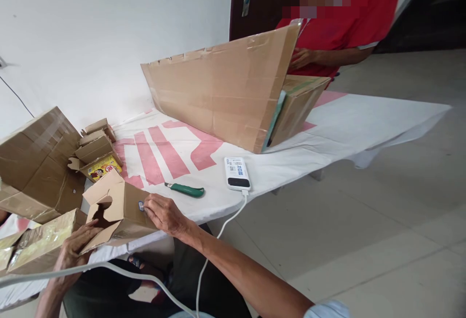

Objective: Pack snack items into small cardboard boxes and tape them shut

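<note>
A small open cardboard box stands tilted at the near edge of the table, its flaps spread toward the left. My left hand grips the lower flap, fingers lying along it and the thumb hidden. On the box's right side is a small blue-and-white sticker. My right hand is closed, with its fingertips against that side at the sticker's edge. To the right lies a green utility knife. Behind the box, several small opened cartons stand in a row, one with a yellow printed packet.
A large carton and a taped box sit at left. A white power bank trails a cable past my right forearm. A large cardboard panel crosses the table; a person in red is behind it.
</note>
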{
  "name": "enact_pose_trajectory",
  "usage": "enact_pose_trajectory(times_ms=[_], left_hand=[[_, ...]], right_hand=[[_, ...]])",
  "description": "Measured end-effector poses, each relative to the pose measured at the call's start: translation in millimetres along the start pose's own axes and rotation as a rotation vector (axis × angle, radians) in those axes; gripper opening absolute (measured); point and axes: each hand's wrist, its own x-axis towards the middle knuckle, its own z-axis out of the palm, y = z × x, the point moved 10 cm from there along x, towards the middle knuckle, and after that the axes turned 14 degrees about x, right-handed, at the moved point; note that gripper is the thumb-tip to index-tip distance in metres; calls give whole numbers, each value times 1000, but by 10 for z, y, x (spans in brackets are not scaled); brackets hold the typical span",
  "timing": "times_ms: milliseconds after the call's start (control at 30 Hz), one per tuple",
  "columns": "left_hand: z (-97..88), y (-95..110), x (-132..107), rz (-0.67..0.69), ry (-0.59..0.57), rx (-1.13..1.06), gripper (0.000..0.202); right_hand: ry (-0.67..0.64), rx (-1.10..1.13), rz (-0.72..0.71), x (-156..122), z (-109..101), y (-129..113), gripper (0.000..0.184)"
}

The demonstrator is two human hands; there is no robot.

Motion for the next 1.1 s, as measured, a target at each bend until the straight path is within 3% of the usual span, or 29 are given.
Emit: enact_pose_trajectory(times_ms=[267,467,600,767,833,967,1100], left_hand=[[21,-2,26,39,2,2,36],[23,40,105,51,-41,17,36],[79,215,202,40,-145,94,40],[135,339,222,13,-287,164,71],[39,417,290,-1,-256,100,75],[-223,710,569,-122,-94,-176,50],[-208,1096,790,-211,-28,-633,46]], right_hand=[[125,70,115,-12,-173,128,18],[335,326,305,-56,-371,173,25],[428,551,410,-20,-481,44,23],[386,665,442,91,-565,-217,24],[356,678,449,120,-568,-299,25],[274,703,462,172,-479,-452,22],[177,662,444,231,-364,-600,18]])
